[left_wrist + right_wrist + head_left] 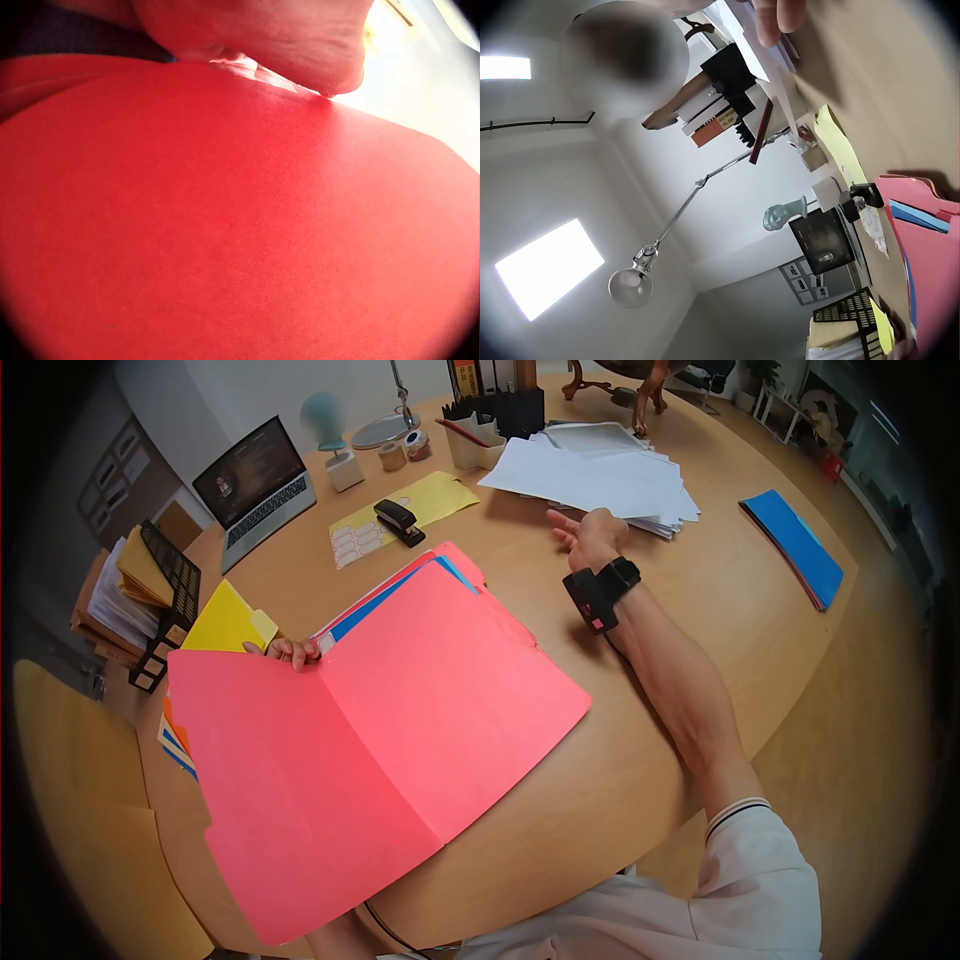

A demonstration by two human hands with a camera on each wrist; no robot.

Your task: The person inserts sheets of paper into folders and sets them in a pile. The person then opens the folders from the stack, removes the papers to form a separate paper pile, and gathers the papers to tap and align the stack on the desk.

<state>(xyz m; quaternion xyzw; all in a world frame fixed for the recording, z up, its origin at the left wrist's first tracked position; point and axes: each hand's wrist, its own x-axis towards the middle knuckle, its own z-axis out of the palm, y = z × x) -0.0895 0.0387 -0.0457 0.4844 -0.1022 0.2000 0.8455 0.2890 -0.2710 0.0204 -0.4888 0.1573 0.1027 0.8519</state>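
Observation:
A pink file folder [450,690] lies spread wide over the near part of the table, its left flap lifted. My left hand [292,651] grips it at the top edge by the fold; the flap hides most of that hand and forearm. In the left wrist view, the folder [225,217] fills most of the picture below the fingers. Blue and pink folders [370,605] show under its right half. My right hand [597,538] reaches, fingers extended, to the near edge of a loose pile of white paper [560,475]. The right wrist view shows its fingertips [769,22] beside the sheets.
A black stapler [400,520] sits on a yellow sheet with labels [435,500]. Behind stand a laptop [262,490], a pen holder [478,448] and a lamp base [385,430]. Blue folders [795,545] lie far right; a black file rack [170,590] stands left, near a yellow folder [225,622].

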